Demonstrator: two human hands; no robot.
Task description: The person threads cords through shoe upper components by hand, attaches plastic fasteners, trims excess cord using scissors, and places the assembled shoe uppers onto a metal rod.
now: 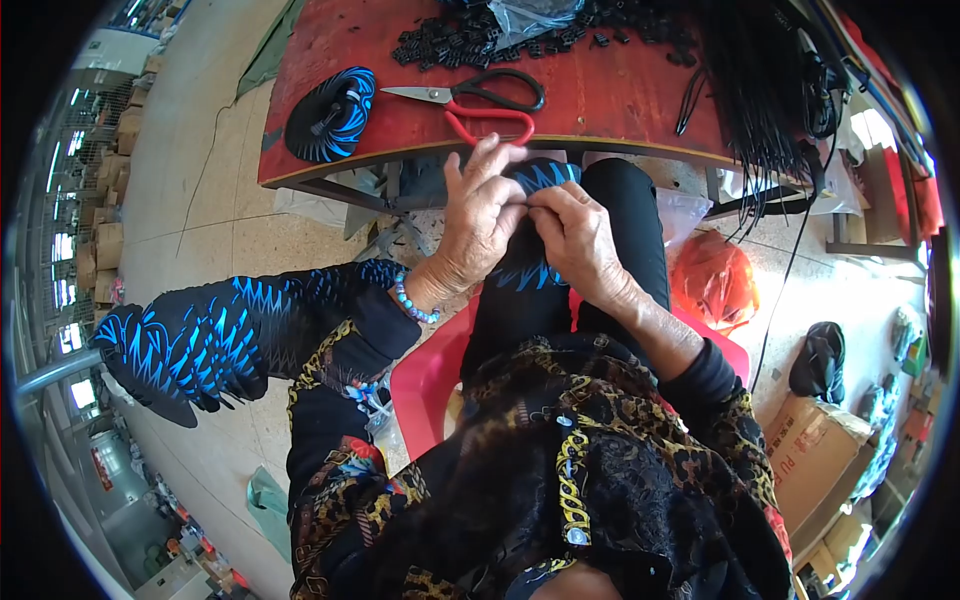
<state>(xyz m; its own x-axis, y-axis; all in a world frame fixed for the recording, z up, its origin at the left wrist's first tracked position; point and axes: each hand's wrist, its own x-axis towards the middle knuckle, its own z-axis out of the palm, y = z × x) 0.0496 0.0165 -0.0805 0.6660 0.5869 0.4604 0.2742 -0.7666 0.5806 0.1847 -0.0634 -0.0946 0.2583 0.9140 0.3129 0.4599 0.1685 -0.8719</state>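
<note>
My left hand [480,212] and my right hand [578,235] meet above my lap, thumbs and forefingers pinched together at one spot. What they pinch is too small to make out. The other fingers of my left hand are raised and spread. Below the hands, black cloth with blue zigzag marks [545,178] lies over my leg. Scissors [490,103] with one red and one black handle lie on the red table [600,100], just beyond my left fingertips. A black and blue patterned piece [335,114] sits at the table's left end.
Small black parts [450,40] are heaped at the table's back, with a clear plastic bag [530,18]. Black cords [755,90] hang off its right side. Black-and-blue pieces [200,335] are stacked at left. A red bag [712,283] and a cardboard box [815,440] stand at right.
</note>
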